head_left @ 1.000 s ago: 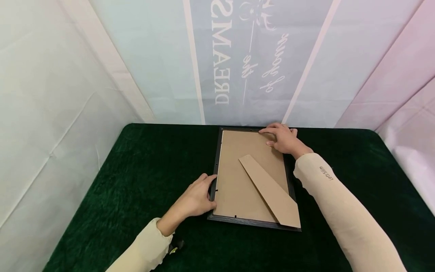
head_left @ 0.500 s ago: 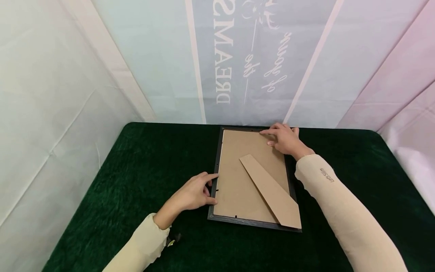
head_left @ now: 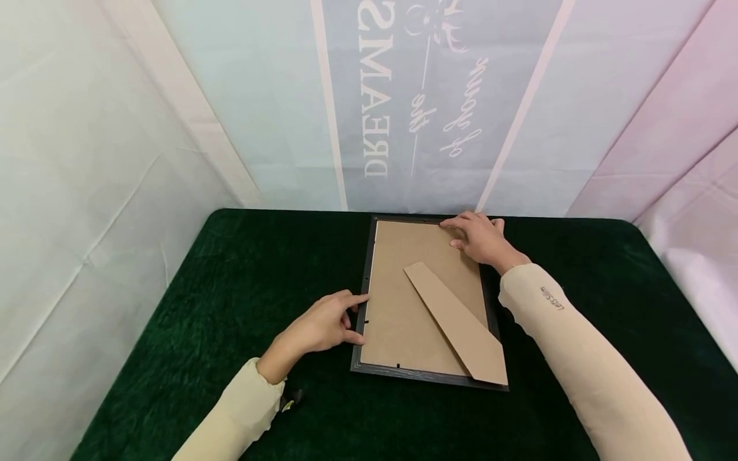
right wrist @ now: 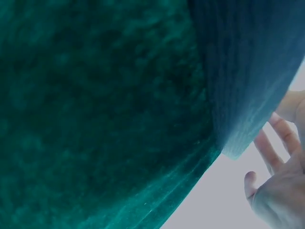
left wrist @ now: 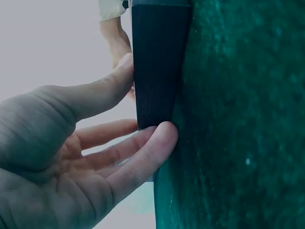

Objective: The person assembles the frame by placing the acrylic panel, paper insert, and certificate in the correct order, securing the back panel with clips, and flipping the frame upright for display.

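A black picture frame (head_left: 423, 377) lies face down, showing its tan backing board (head_left: 394, 282) with a slanted easel leg (head_left: 461, 326) on it. My left hand (head_left: 319, 325) touches the frame's left side; thumb and index fingertip rest on the rim's edge. From the left wrist, the thumb sits at the upper edge of the frame's dark side wall (left wrist: 157, 62), and extended fingers reach that wall. Spread over the far right corner, my right hand (head_left: 480, 239) has its fingertips at the far rim. The right wrist view shows the frame's outer side (right wrist: 243, 62) and fingers beyond it.
Dark green plush cloth (head_left: 242, 282) covers the table. A printed fabric backdrop (head_left: 288, 109) stands right behind the frame, with white cloth (head_left: 86, 211) at the left. A small dark item (head_left: 291, 400) is beside my left cuff.
Over the last second my left hand has shifted slightly, its thumb moving a little away from me along the frame's left edge. The right hand and frame stay in place.
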The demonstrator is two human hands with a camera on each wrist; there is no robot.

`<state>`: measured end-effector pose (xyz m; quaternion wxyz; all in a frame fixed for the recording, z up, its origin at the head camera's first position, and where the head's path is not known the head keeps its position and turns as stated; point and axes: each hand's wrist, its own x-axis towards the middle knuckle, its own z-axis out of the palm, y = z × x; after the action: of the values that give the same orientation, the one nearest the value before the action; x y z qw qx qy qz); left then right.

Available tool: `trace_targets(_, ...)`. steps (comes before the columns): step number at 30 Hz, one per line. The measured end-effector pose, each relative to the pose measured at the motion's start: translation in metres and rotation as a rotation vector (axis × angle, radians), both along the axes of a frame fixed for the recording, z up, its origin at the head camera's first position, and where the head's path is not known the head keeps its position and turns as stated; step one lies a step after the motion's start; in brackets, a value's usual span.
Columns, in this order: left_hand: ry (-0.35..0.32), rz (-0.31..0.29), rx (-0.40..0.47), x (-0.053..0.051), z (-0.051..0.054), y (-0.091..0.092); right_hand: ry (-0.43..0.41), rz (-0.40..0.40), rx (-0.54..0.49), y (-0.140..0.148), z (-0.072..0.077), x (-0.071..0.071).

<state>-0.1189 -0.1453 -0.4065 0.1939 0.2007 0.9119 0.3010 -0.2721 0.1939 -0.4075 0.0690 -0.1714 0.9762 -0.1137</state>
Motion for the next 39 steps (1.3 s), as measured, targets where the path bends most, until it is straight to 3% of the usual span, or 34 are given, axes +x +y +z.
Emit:
trace_targets(5,0.055,-0.059,-0.054,-0.001,0.0,-0.001,-0.023,0.0,0.002,-0.008,0.011,-0.006)
trace_targets(10,0.136,-0.1,-0.086,0.0,-0.001,-0.004,-0.131,0.059,-0.202,-0.038,0.025,-0.014)
trace_targets(12,0.138,-0.106,-0.1,0.0,-0.002,-0.005,-0.171,0.091,-0.271,-0.054,0.027,-0.016)
trace_targets(16,0.118,-0.103,-0.135,0.001,-0.003,-0.005,-0.225,0.113,-0.304,-0.089,0.022,-0.013)
trace_targets(19,0.123,-0.098,-0.149,0.001,-0.004,-0.004,-0.242,0.077,-0.298,-0.108,0.015,-0.009)
trace_targets(24,0.143,-0.089,-0.145,0.002,-0.003,-0.005,-0.19,-0.008,-0.257,-0.127,0.005,-0.004)
trace_targets(33,0.145,-0.075,-0.144,0.0,-0.001,-0.007,-0.146,-0.119,-0.195,-0.145,0.008,-0.004)
trace_targets(39,0.11,-0.049,-0.093,-0.002,-0.003,-0.005,-0.183,-0.161,-0.237,-0.142,0.007,-0.005)
